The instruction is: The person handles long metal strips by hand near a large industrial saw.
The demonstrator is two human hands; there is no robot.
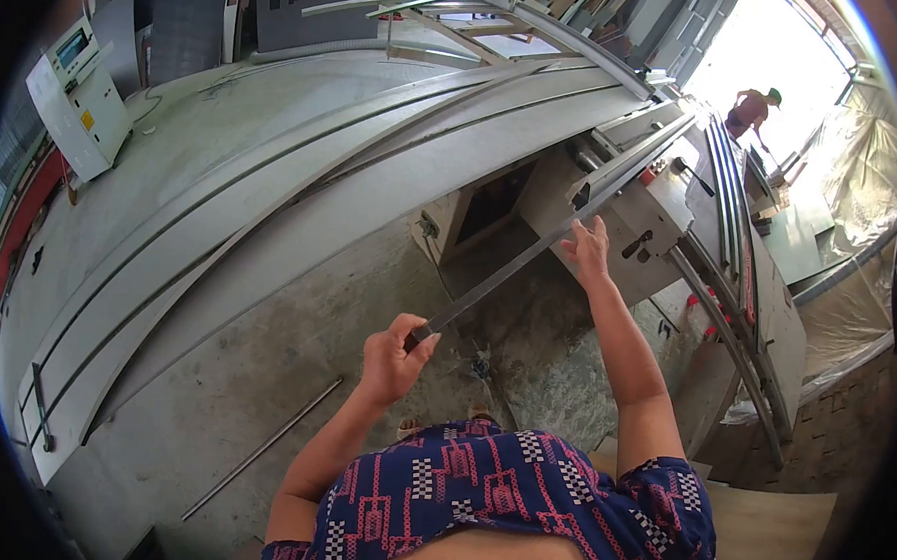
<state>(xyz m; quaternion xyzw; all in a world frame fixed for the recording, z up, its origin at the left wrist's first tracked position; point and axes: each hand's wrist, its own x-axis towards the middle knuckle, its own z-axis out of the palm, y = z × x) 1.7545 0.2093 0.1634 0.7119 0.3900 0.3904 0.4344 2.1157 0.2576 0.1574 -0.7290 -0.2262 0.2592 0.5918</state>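
Observation:
A long thin grey strip (509, 273) runs diagonally from near my body up to a saw table (672, 215) at the right. My left hand (395, 356) is shut on the strip's near end, thumb and fingers pinching it. My right hand (588, 248) rests further along the strip, fingers spread, close to the machine's edge. The far part of the strip lies along the machine's fence (639, 158). My arms and a blue and pink patterned shirt fill the bottom of the view.
Long grey panels and strips (302, 194) lie across the concrete floor at the left. A thin rod (261, 450) lies on the floor. A white control cabinet (81, 99) stands at the far left. Another person (754, 111) works in the bright doorway. More strips (733, 192) rest on the machine.

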